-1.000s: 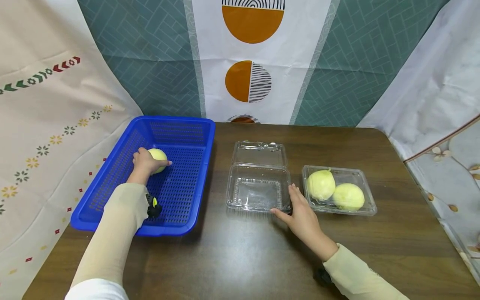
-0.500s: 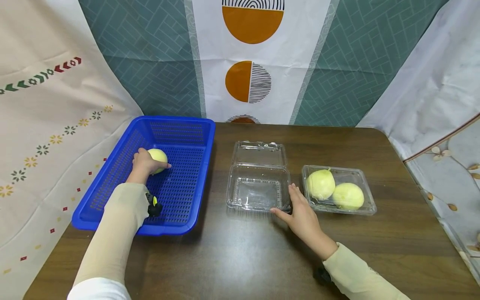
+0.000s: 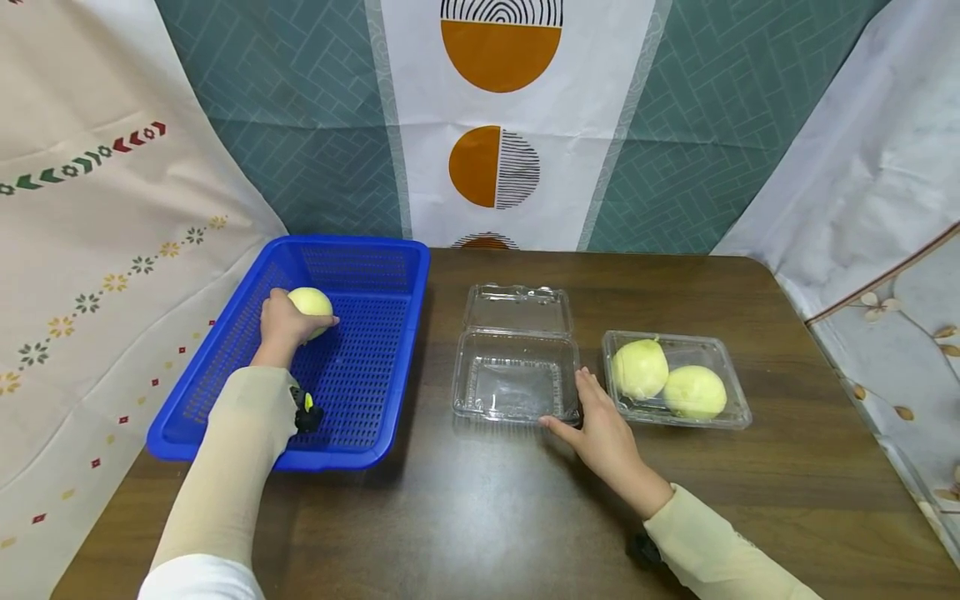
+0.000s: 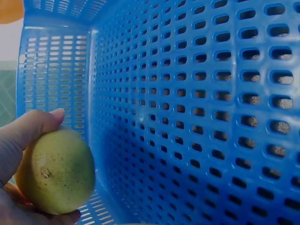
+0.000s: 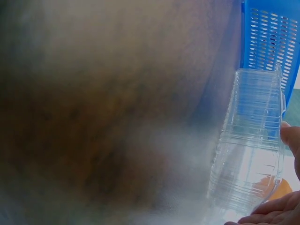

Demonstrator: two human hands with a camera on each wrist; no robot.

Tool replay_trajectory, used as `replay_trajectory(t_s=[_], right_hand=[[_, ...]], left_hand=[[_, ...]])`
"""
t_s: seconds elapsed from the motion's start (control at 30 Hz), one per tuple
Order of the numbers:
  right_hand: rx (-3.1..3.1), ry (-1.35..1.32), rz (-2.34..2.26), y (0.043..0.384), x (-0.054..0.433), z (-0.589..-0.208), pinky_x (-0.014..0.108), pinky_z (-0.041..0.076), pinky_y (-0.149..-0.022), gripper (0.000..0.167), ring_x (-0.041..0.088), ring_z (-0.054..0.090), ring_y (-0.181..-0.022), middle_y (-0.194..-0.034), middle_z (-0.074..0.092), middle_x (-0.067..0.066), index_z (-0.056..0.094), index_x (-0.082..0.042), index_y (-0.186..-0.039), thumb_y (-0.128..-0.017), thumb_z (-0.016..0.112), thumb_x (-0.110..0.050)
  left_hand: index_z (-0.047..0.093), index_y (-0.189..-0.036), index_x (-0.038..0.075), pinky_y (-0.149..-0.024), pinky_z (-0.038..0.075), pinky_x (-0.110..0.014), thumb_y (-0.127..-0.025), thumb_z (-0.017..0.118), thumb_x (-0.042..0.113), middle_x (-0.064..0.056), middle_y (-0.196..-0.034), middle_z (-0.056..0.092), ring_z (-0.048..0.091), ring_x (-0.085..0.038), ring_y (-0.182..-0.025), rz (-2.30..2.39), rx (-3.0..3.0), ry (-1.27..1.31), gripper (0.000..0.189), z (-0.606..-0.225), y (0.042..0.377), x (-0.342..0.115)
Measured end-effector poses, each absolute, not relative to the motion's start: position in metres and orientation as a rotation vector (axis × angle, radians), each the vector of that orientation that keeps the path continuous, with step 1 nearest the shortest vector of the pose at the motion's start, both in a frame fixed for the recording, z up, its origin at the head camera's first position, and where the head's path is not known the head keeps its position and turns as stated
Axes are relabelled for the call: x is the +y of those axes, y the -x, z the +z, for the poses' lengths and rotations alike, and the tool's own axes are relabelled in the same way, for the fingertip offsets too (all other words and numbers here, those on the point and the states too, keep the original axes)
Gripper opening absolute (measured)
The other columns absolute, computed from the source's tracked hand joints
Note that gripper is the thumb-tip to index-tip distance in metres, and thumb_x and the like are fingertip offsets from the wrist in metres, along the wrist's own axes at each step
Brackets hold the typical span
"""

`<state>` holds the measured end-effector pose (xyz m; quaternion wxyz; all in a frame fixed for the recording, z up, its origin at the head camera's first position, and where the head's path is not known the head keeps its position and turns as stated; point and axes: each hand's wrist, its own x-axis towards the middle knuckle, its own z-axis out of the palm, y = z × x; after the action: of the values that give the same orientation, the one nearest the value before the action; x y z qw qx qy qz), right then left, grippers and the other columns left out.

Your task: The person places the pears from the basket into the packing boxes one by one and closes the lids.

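In the blue basket, my left hand [image 3: 282, 327] grips a round, pale yellow-green fruit [image 3: 310, 307]. The left wrist view shows the thumb on one side of this speckled fruit [image 4: 58, 171] and fingers on the other, with a brown scar facing the camera. My right hand [image 3: 602, 432] rests with extended fingers at the near right corner of a clear plastic clamshell container [image 3: 517, 375], thumb along its front edge. Its lid lies folded back and nothing is in it. In the right wrist view, the thumb [image 5: 291, 140] is right at the container's rim.
The blue plastic basket [image 3: 408, 350] has high perforated walls on the table's left. Right of the clamshell, another clear container [image 3: 738, 392] holds two pale yellow-green fruits [image 3: 695, 392]. Patterned cloth [image 3: 300, 125] hangs behind the brown table [image 3: 465, 517].
My left hand and the gripped fruit have shifted slightly up and back within the basket. The right hand stays at the clamshell's corner, and the head view has moved slightly.
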<state>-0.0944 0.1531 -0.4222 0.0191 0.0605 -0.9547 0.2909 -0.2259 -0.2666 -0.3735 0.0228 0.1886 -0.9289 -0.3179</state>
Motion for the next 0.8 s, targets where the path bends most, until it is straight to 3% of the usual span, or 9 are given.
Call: replay_trajectory(t_s=[0.27,0.8], right_hand=[[-2.953,-0.18,0.907,0.094,0.153,-0.423,0.056,0.038,-0.101,0.087,0.037,0.03,-0.139,-0.149,0.033,0.025,0.036,0.009,-0.141,-0.08,0.074,-0.04],[-2.951,-0.196,0.894,0.095,0.153,-0.423,0.057,0.039,-0.099,0.087,0.037,0.03,-0.139,-0.149,0.032,0.025,0.035,0.009,-0.141,-0.08,0.074,-0.039]], left_hand=[[0.028,-0.136,-0.01,-0.101,0.034,-0.055,-0.073,0.078,0.023,-0.034,-0.131,0.038,0.04,-0.048,-0.119,-0.983,-2.712,-0.466,0.087,-0.37,0.229,-0.262],[0.024,-0.142,-0.002,-0.1,0.035,-0.056,-0.076,0.075,0.03,-0.026,-0.139,0.037,0.041,-0.042,-0.122,-1.087,-2.589,-0.451,0.089,-0.345,0.227,-0.253]])
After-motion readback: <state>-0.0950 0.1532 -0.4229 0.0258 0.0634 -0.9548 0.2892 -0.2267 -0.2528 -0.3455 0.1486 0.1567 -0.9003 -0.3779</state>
